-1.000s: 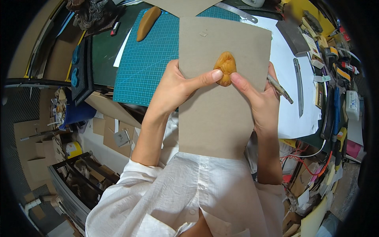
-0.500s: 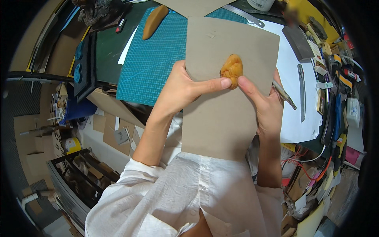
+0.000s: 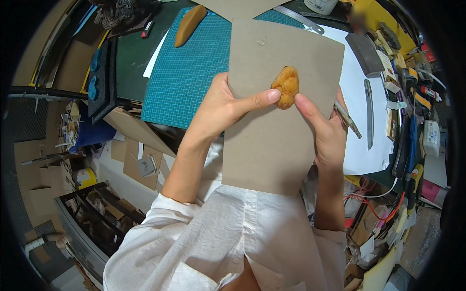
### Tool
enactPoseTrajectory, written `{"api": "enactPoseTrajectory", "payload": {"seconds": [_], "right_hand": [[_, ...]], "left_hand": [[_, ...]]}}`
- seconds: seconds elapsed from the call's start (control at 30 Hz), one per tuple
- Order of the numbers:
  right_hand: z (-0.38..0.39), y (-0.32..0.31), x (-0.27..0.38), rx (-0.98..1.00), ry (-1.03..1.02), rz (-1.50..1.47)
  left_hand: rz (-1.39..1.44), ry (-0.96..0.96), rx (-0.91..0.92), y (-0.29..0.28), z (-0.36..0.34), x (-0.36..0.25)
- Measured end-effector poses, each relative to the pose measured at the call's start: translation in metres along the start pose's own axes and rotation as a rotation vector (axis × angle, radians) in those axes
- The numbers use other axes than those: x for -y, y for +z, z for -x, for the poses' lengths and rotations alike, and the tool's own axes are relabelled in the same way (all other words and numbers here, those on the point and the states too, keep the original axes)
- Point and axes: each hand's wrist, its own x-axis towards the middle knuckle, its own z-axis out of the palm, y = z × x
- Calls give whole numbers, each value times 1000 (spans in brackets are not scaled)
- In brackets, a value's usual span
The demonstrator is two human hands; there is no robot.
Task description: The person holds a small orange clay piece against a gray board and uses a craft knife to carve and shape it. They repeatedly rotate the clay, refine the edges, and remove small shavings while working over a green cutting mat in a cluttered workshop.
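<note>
A beige cardboard sheet (image 3: 264, 150) stretches from my lap over the desk. A small, lumpy ochre clay piece (image 3: 286, 80) with creases lies on it. My left hand (image 3: 218, 106) grips the sheet's left edge, its thumb tip on the clay's lower left. My right hand (image 3: 325, 131) grips the right edge, its thumb at the clay's lower right. A slim metallic-looking tool (image 3: 347, 120) is also held in my right hand, sticking out beside the sheet. Both hands' fingers are partly hidden under the cardboard. A longer ochre clay bar (image 3: 189, 26) lies at the back left.
A teal cutting mat (image 3: 170, 87) lies left of the sheet; white paper (image 3: 366, 160) with a grey blade-like tool (image 3: 369, 111) lies right. A steel ruler (image 3: 306, 22) is at the back. Assorted tools crowd the desk's right edge. A blue bin (image 3: 92, 133) stands lower left.
The sheet, clay and both hands shifted slightly right from a second ago. Over the last half second my left thumb moved up onto the clay's lower left side.
</note>
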Motion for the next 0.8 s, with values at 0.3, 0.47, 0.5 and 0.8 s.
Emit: {"api": "enactPoseTrajectory", "payload": {"seconds": [0.3, 0.47, 0.5, 0.8], "right_hand": [[1, 3, 0, -20, -36, 23], [1, 2, -2, -20, -23, -3], [1, 1, -2, -17, -23, -2], [1, 1, 0, -6, -16, 16]], "left_hand": [[-68, -41, 19, -2, 0, -3], [-45, -57, 24, -1, -1, -4], [-38, -55, 25, -1, -1, -4], [-19, 25, 23, 0, -1, 0]]}}
